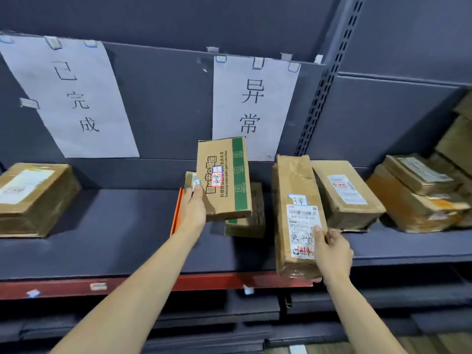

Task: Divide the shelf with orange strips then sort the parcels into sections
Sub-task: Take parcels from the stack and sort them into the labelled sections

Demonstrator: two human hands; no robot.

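You have open shelf (122,221) between the left parcel (35,198) and orange strip (177,212) (parcels (347,195) crowd the right).

There is one view only, from a camera worn on the person's head, close before the shelf (127,226) and looking forward and slightly down onto its dark deck. The wide lens bends the shelf's red front edge (178,282) and the slotted upright (329,80) at 1 o'clock. Both forearms enter from 6 o'clock, within arm's reach of the deck. The back panel with its paper signs (76,98) fills 10 to 12 o'clock.
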